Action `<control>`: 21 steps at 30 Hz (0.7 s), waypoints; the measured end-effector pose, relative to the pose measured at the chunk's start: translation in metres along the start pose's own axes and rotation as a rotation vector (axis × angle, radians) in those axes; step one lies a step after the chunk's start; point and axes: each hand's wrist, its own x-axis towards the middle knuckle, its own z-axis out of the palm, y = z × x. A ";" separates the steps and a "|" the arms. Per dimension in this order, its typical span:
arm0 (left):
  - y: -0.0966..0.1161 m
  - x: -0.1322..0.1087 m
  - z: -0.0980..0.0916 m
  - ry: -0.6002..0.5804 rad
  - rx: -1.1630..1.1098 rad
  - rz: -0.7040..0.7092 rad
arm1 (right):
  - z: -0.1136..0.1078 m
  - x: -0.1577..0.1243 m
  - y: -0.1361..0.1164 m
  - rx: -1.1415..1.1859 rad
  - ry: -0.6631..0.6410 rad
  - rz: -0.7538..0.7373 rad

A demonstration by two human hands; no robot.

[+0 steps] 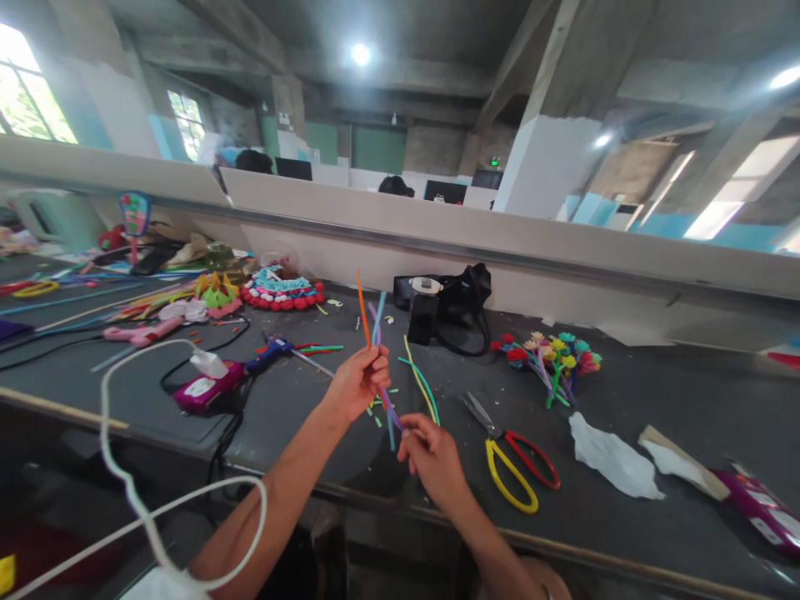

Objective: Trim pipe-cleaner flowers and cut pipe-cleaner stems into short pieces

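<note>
My left hand [357,383] is closed around a small bunch of pipe cleaners above the desk. An orange pipe cleaner [363,307] and a blue pipe cleaner [380,313] stick up out of the fist. A purple pipe cleaner [390,410] runs down from it towards my right hand [431,458], whose fingertips pinch its lower end. Beside the hands, a yellow pipe cleaner [417,379] and a green pipe cleaner [428,388] lie on the desk. Scissors [496,432] with red and yellow handles lie open to the right of my right hand.
Pipe-cleaner flowers [550,360] lie at the right, near crumpled tissue [612,457]. A black bag [466,300] rests against the partition [350,250]. Left are a blue glue gun [268,353], a purple power strip [209,387] and a white cable [122,467] crossing near my left arm.
</note>
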 end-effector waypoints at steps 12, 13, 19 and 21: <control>0.013 0.017 -0.039 0.157 -0.054 0.067 | -0.054 0.039 0.020 -0.602 0.174 0.085; 0.012 0.017 -0.041 0.154 -0.044 0.046 | -0.054 0.043 0.024 -0.656 0.205 0.101; -0.010 0.013 -0.034 0.095 0.010 -0.059 | -0.042 0.055 0.043 -0.765 0.238 0.216; -0.017 0.013 -0.031 0.072 0.022 -0.072 | -0.044 0.057 0.047 -0.724 0.245 0.246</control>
